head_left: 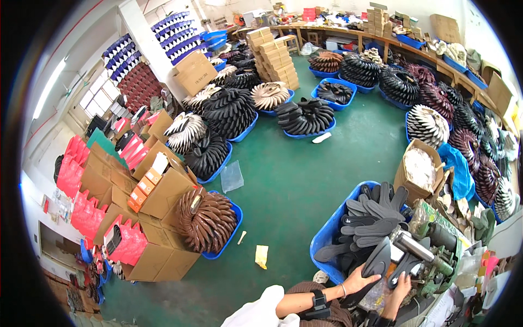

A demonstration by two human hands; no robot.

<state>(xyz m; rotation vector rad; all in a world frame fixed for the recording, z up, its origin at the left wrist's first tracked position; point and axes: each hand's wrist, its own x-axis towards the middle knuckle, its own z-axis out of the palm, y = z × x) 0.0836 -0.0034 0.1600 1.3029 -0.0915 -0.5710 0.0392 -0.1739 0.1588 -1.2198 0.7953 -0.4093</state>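
My left hand [357, 280], with a bracelet and a black band on its arm, is closed on a dark grey insole [377, 258] standing nearly upright. Just to its right, my right hand [402, 287] grips another dark insole [403, 268] by its lower end. Both insoles are in front of a green machine [439, 266] with a shiny metal roller [413, 244]. Beyond my left hand, a blue tub [325, 243] holds a loose heap of grey insoles [376, 210]. My right fingers are partly hidden by the insole.
A brown carton [402, 175] with white material stands behind the machine. Across the green floor [283, 180] at left is a blue tub of brown insoles [206, 220], beside open cartons [163, 256]. Farther off, several tubs hold fanned stacks, and a long wooden bench [348, 31] lines the wall.
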